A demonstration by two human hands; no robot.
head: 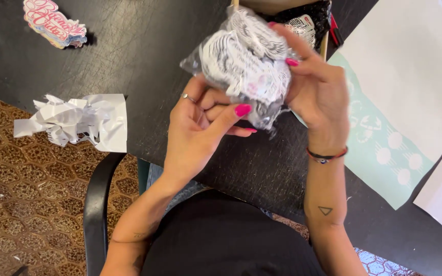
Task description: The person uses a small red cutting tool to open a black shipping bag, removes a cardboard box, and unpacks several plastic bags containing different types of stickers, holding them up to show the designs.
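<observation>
Above the black table (129, 61), both hands, left hand (200, 133) and right hand (318, 92), apparently clasp a clear bag (246, 61).

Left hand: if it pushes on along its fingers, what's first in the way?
The clear bag of stickers that the left hand already touches; past it, the right hand. Depth is unclear from this view.

Pink-nailed hands, ringed left hand (193, 125), braceleted right hand (318, 89).
</observation>
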